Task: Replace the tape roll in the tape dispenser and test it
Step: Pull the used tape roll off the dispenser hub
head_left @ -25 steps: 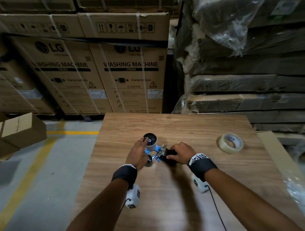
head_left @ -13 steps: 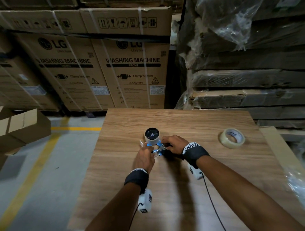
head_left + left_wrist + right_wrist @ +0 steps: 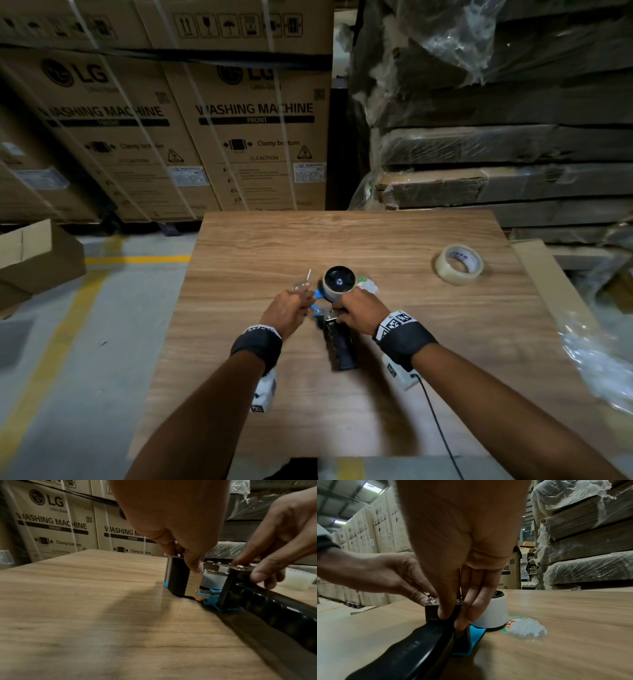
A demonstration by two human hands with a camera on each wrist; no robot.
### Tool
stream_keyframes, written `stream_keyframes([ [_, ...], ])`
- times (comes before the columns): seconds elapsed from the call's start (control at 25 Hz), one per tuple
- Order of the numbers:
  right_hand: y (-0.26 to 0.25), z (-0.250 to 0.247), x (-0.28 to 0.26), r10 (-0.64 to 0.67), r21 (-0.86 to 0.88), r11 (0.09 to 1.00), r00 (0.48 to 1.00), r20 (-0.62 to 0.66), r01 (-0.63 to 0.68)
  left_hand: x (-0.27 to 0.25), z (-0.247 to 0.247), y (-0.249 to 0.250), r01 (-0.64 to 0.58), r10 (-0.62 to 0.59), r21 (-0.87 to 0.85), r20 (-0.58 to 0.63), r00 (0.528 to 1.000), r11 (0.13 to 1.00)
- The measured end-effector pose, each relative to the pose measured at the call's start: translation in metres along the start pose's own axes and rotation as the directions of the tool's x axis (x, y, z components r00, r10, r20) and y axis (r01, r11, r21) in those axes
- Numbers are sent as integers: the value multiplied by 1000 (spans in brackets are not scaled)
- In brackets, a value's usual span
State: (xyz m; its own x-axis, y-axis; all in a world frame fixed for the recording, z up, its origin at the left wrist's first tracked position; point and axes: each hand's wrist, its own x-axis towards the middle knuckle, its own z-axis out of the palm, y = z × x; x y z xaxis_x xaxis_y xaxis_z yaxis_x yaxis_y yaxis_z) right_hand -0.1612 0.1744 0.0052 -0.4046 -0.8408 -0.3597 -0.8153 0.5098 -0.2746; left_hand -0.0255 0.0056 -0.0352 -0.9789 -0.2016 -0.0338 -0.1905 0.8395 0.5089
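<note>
L hand (image 3: pixel 289 308): pinching serrated blade end of black-and-blue tape dispenser (image 3: pixel 337 337), frame centre.
R hand (image 3: pixel 358 310): fingers clamped on dispenser frame by handle.
Clear tape roll (image 3: pixel 459 264): right of frame, on wood table (image 3: pixel 376 394).

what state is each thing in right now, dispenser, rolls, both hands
tape dispenser: lying on its side on the table, handle toward the person
roll on the dispenser hub: mounted, almost down to the core
spare tape roll: lying flat on the table, apart, untouched
left hand: pinching the dispenser's blade end
right hand: gripping the dispenser frame above the handle
</note>
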Motion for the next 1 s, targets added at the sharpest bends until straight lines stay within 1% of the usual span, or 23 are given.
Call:
stream_keyframes([
  [0.08, 1, 2, -7, 7, 29, 1000, 1000, 21, -8, -1, -3, 7, -4, 4, 4, 28, 1000, 1000],
  [0.12, 1, 0, -10, -2, 42, 999, 999, 35, 0, -1, -6, 13, 3, -4, 15, 22, 1000, 1000],
  [0.2, 4, -9, -14, -35, 70, 997, 999, 29, 33, 1, -13, 25, 2, -4, -29, -59, 998, 1000],
  [0.24, 9, -14, -12, -29, 94, 995, 999, -18, 30, 3, -16, 30, 14, -22, -72, -112, 993, 997],
  [0.32, 23, -23, -2, 49, 182, 983, 991, -127, -25, 12, -16, 29, 90, -114, -129, -186, 976, 988],
  [0.36, 31, -25, 4, 88, 207, 977, 983, -160, -53, 16, -14, 25, 146, -168, -140, -164, 972, 979],
  [0.4, 38, -25, 10, 127, 214, 972, 980, -156, -92, 20, -10, 19, 196, -214, -146, -114, 970, 970],
  [0.44, 44, -23, 15, 160, 221, 967, 979, -123, -130, 24, -7, 15, 237, -249, -145, -66, 966, 961],
  [0.52, 53, -14, 23, 219, 257, 946, 974, -52, -199, 28, -3, 6, 294, -299, -159, -11, 954, 943],
  [0.68, 61, 4, 25, 255, 358, 907, 966, -46, -223, 30, 4, -3, 352, -360, -161, -17, 933, 922],
  [0.8, 60, 11, 15, 272, 436, 873, 961, -58, -221, 22, 2, 1, 351, -358, -175, -11, 934, 920],
  [0.92, 62, 18, -1, 284, 507, 832, 958, -42, -224, 8, -1, 15, 287, -293, -190, -4, 956, 939],
  [1.0, 64, 24, -11, 278, 556, 803, 960, -30, -215, -1, 0, 21, 277, -284, -211, -2, 959, 937],
])
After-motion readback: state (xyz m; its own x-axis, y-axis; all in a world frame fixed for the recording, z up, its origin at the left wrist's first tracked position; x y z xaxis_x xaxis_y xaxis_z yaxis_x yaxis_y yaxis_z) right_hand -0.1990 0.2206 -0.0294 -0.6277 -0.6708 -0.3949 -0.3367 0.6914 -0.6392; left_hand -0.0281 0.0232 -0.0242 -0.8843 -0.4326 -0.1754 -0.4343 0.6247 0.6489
